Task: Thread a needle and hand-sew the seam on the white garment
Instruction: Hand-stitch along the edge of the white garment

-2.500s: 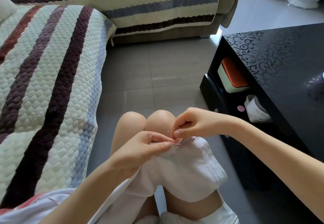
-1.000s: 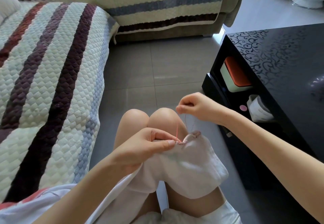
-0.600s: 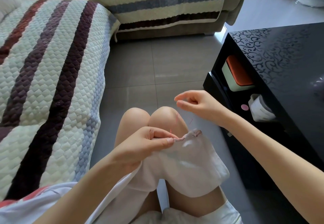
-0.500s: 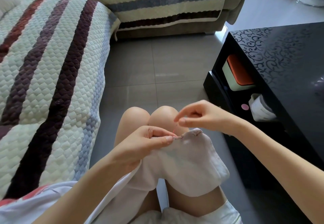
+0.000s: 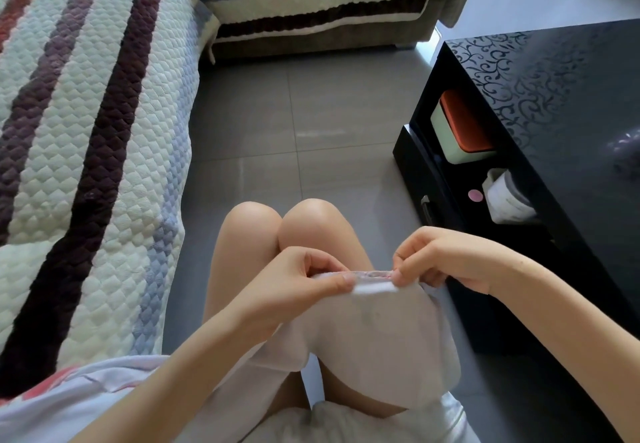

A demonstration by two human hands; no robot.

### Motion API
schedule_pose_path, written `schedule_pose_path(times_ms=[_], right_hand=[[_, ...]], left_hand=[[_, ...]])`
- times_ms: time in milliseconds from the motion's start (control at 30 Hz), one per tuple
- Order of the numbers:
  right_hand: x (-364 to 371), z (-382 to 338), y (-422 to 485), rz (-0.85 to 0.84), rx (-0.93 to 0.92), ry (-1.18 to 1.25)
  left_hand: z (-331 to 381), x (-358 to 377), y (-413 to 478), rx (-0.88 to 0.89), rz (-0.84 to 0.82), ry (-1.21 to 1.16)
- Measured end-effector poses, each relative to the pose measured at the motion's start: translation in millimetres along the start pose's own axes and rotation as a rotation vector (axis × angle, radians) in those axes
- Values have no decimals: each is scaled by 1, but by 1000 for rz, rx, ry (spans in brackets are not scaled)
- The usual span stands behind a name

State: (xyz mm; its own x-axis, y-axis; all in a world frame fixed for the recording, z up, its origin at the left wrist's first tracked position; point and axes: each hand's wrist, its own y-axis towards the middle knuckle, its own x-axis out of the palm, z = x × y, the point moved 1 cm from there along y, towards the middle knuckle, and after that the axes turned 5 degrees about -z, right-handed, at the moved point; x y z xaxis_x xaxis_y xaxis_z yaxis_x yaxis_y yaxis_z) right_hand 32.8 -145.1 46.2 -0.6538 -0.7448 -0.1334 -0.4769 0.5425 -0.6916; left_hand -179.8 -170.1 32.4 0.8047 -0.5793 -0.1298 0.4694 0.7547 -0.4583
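- While the person is sitting with bare knees [image 5: 280, 220] close together, both hands are holding the white garment [image 5: 381, 331] up over the lap.
- The left hand [image 5: 301, 283] is pinching the left end of the garment's top edge. Its thumb is lying flat on the cloth and its other fingers are curling in behind.
- The right hand [image 5: 446, 262] is pinching the right end of the same edge, with its fingertips [image 5: 403, 274] squeezing the cloth.
- The seam [image 5: 372, 273] is running straight between the two hands and is looking a little pink along the top.
- The rest of the garment is hanging down from the hands and lying over the person's legs.
- The needle and thread are too small for me to see, so I cannot tell if either hand is holding them too.
- A striped quilted cover [image 5: 97, 151] is lying on the sofa to the left.
- A shiny black table [image 5: 554, 103] is standing to the right, and a box with an orange lid [image 5: 460, 127] is sitting on its lower shelf.
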Motion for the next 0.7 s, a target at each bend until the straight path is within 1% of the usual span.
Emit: schedule_pose_path(times_ms=[67, 133, 167, 233, 333, 400, 500, 700], right_hand=[[3, 7, 5, 151, -15, -153], [8, 13, 8, 315, -152, -275], [12, 15, 9, 368, -231, -300], [20, 17, 6, 425, -358, -291], [30, 17, 2, 519, -486, -340], [34, 17, 1, 562, -526, -378], [37, 20, 0, 586, -529, -374], [39, 16, -2, 592, -548, -377]], left_hand=[[-2, 2, 3, 1, 54, 18], [-3, 1, 4, -10, 99, 15], [-4, 1, 4, -18, 114, 5], [-5, -1, 4, -20, 127, -8], [-4, -2, 6, -32, 126, 1], [-3, -2, 7, -42, 131, 15], [-3, -1, 7, -46, 141, 28], [-1, 0, 6, -38, 152, 24]])
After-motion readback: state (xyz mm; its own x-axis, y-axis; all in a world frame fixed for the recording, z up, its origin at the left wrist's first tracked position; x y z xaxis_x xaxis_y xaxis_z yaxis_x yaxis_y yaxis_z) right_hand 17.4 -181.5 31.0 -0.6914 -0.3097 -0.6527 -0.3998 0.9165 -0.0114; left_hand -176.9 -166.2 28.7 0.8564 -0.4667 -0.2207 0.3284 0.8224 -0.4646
